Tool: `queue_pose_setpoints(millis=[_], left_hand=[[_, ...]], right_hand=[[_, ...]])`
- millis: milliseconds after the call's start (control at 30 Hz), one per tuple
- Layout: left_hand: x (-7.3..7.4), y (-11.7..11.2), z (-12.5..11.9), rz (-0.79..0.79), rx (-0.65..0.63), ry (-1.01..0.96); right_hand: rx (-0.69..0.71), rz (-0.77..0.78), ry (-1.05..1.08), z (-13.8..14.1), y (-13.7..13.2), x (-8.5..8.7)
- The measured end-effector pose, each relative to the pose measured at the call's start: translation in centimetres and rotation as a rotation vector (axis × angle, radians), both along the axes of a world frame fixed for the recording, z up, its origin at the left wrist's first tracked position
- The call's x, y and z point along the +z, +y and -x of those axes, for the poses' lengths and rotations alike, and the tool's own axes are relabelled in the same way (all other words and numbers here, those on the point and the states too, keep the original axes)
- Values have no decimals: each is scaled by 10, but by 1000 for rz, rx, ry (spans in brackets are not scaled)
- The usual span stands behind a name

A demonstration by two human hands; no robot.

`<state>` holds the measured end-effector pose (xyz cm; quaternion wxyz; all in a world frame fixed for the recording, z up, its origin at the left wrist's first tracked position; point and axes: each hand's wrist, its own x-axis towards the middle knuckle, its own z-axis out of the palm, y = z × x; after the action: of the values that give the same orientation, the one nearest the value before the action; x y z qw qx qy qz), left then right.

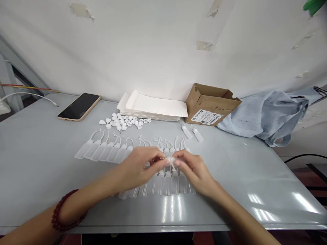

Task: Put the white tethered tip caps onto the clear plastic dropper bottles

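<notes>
A small white plastic piece with a thin tail (173, 166) is pinched between both hands in the middle of the table. My left hand (145, 163) grips it from the left with thumb and forefinger, and my right hand (193, 168) from the right. Rows of flat translucent bottles (102, 152), with thin curved tails at their tops, lie around and beneath my hands, which partly hide them. A front row of bottles (167, 183) lies nearer the table edge. Farther back is a loose pile of white caps (120, 120). Motion blurs the fingertips slightly.
Along the wall stand a stack of white envelopes (158, 105) and an open cardboard box (212, 103), with two loose bottles (196, 133) before it. A phone (80, 106) lies at the left, pale blue cloth (265, 115) at the right. The grey table (51, 166) ends in a front edge.
</notes>
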<state>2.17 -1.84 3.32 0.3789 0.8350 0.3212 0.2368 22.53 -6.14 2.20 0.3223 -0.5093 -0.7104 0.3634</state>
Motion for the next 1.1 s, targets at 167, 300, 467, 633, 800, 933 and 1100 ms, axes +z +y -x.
queue_pose_setpoints(millis=[167,300,467,633,800,933,1100], left_hand=[[-13,43,27,-320,386,157],[-33,77,49,-478,371,317],[-43,94,51,-521,323,373],[-45,99,49,-533,293,426],[-48,103,47,-529,268,472],[-49,105,44,-533,253,497],[-51,105,45,-563,263,505]], right_hand=[[-320,-79,114,-35,28,-12],[-475,-242,-93,-64,52,-23],[-638,-385,-304,-78,65,-32],[-718,-403,-322,-82,71,-36],[-761,-395,-316,-82,74,-40],[-741,-376,-321,-80,75,-43],[-714,-355,-314,-82,75,-41]])
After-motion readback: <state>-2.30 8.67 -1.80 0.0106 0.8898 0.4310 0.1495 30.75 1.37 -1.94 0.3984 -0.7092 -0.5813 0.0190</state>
